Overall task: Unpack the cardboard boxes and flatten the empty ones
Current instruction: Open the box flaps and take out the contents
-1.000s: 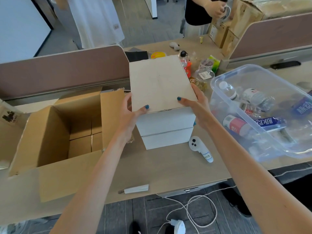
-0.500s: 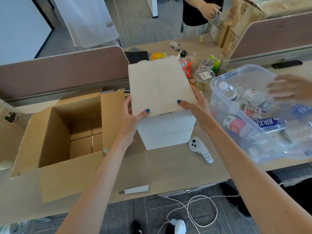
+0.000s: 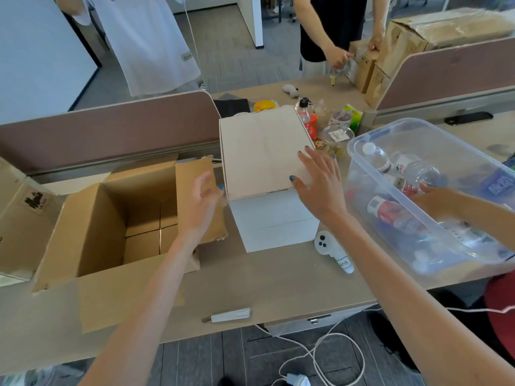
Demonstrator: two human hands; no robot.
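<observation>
A closed white cardboard box (image 3: 262, 151) stands on the desk at the centre. My right hand (image 3: 320, 182) lies over its right edge with fingers spread and straight. My left hand (image 3: 202, 203) hovers just left of the box, fingers loosely curled and holding nothing, in front of a flap of the open brown cardboard box (image 3: 92, 235). That brown box sits at the left with its flaps out and looks empty inside.
A clear plastic bin (image 3: 418, 135) of bottles stands at the right; another person's hand (image 3: 434, 200) reaches into it. A white controller (image 3: 333, 250) and a box cutter (image 3: 227, 315) lie near the desk's front edge. Bottles and jars crowd behind the white box. Two people stand beyond the divider.
Both my hands have let go of the white box's sides; the left pulled away to the left, the right opened over the lid. The other person's hand went deeper into the bin.
</observation>
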